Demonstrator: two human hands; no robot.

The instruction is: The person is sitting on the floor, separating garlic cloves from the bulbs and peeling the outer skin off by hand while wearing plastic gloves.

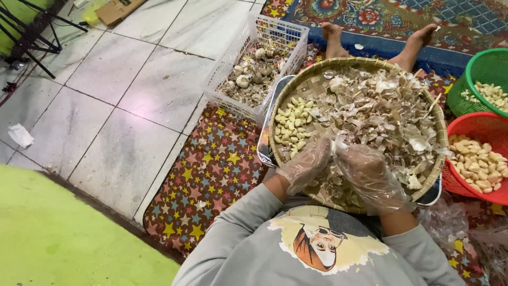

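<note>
Right between your fingertips sits a small garlic clove, pinched from both sides over the middle of the round woven bamboo tray on your lap. Your left hand, in a thin clear plastic glove, curls its fingers onto the clove from nine o'clock; your right hand, gloved the same way, closes on it from three o'clock. How much skin is left on that clove, you cannot tell from here.

Now look across the tray. At nine o'clock lies a small heap of peeled pale-yellow cloves, clean and bare. From twelve round to four o'clock sprawls a much bigger drift of papery white garlic skins. A good deal is done, by that showing.

Further out, at three o'clock, the red plastic basket holds peeled cloves, and the green plastic basket above it holds more. At eleven o'clock the white plastic crate still carries whole unpeeled bulbs, so plenty remains. Under it all runs the star-patterned mat, with grey floor tiles off at nine o'clock.
</note>
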